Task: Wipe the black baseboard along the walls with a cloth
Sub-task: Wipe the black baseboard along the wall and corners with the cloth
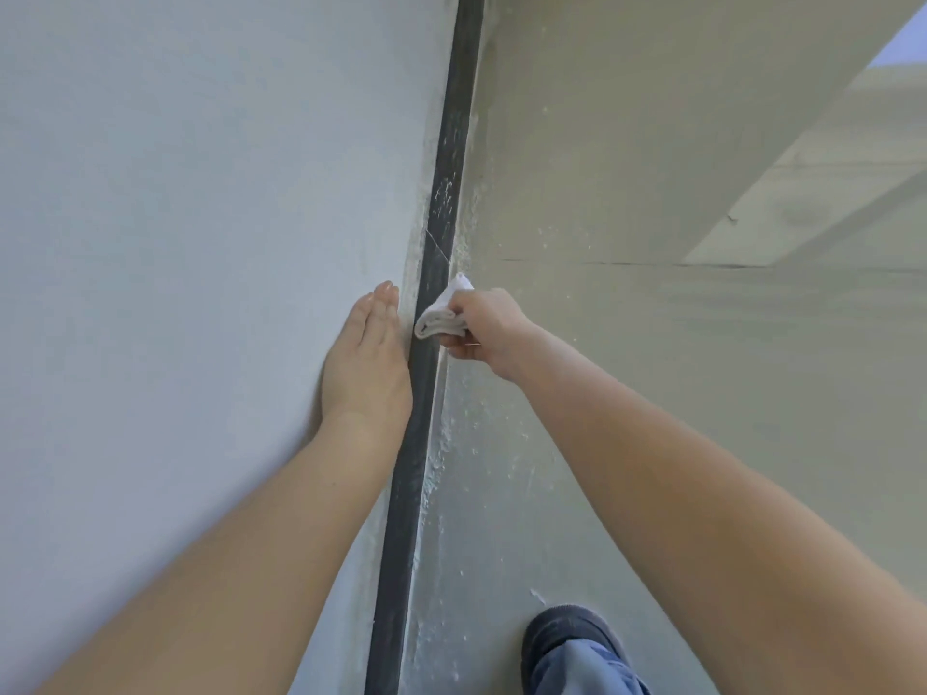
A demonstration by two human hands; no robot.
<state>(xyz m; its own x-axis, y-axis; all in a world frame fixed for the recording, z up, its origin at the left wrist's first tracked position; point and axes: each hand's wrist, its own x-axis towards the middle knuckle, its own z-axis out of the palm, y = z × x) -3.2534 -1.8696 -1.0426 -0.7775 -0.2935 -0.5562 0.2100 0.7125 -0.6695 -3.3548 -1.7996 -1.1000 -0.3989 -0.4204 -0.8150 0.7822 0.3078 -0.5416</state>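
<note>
The right hand (484,328) grips a folded white cloth (444,313), pressing its edge against the black baseboard (426,393) that runs between the hands. The left hand (366,358) lies flat and open on the wall (175,243), probably bracing the crouched person.

Soft daylight, mild blur, wide-angle bending
</note>
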